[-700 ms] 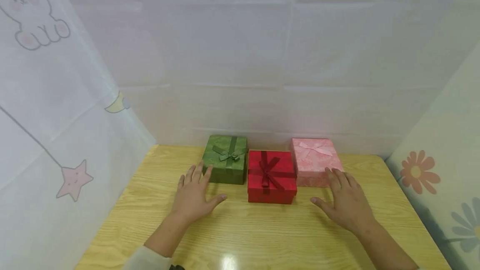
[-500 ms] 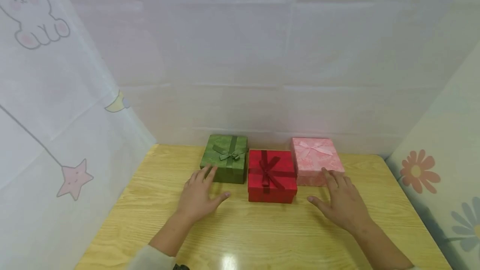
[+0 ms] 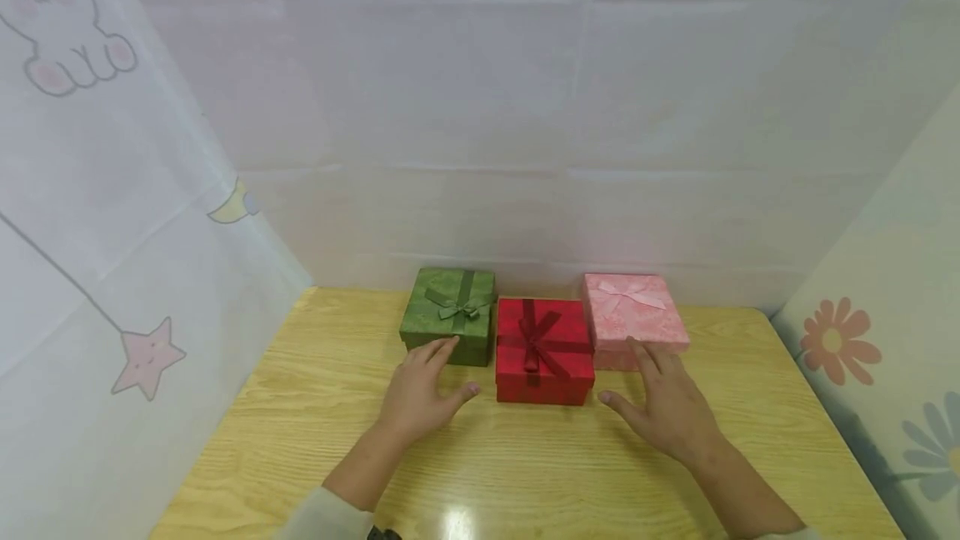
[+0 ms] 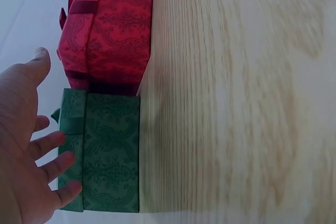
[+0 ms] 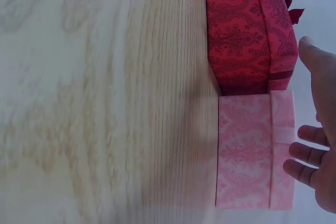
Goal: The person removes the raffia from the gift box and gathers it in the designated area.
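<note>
Three lidded gift boxes with ribbon bows stand side by side on a wooden table. The red gift box [image 3: 543,377] is in the middle, nearer the person than the other two. To its left stands the green gift box [image 3: 431,311], and to its right the pink gift box [image 3: 637,315]. My left hand [image 3: 420,394] hovers before the green box, fingers spread and holding nothing. My right hand [image 3: 667,407] hangs likewise before the pink box. Both thumbs point toward the red box, apart from it. Whether any fingertip touches a box I cannot tell.
The wooden table [image 3: 525,482] runs back to a pale cloth backdrop [image 3: 465,107] just behind the boxes. Printed cloth side walls [image 3: 67,265] flank it left and right. A dark wristband [image 3: 384,533] shows at my left cuff.
My left hand has moved right, from the green box's left side to its front. The right hand has shifted slightly left. The boxes have stayed in place.
</note>
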Demonstrator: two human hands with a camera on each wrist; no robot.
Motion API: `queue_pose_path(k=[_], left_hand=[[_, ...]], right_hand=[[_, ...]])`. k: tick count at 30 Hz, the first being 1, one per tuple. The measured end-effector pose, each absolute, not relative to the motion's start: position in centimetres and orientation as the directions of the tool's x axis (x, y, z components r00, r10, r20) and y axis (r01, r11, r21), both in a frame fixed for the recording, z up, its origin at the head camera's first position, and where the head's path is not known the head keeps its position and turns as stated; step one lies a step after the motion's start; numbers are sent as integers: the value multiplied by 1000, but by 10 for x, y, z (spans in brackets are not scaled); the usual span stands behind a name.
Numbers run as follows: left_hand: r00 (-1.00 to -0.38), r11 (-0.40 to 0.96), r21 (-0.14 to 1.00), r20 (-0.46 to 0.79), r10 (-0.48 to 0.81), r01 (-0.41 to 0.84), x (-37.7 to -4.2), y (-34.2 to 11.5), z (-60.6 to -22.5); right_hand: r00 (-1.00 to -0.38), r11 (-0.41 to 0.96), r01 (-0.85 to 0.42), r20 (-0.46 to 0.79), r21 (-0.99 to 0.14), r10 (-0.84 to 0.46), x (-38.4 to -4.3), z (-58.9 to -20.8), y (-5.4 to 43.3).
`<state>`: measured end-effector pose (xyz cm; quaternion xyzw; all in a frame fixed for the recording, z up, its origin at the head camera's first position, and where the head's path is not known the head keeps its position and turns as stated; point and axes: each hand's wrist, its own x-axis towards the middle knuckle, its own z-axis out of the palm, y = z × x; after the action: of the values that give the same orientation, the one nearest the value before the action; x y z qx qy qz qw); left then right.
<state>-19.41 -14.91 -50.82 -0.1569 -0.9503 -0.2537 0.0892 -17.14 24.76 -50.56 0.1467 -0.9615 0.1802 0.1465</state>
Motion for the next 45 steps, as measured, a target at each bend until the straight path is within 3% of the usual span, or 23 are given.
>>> queue_pose_path(k=[13, 27, 45], left_hand=[[-937, 777, 524, 223, 270, 349, -198, -124, -515], [-938, 742, 576, 176, 298, 344, -198, -101, -515], [-959, 716, 640, 144, 242, 277, -204, -90, -519]], right_hand=[[-895, 833, -393, 370, -389, -250, -179, -516, 231], [-917, 813, -373, 312, -446, -249, -181, -519, 216], [-917, 822, -372, 307, -432, -254, -183, -526, 204]])
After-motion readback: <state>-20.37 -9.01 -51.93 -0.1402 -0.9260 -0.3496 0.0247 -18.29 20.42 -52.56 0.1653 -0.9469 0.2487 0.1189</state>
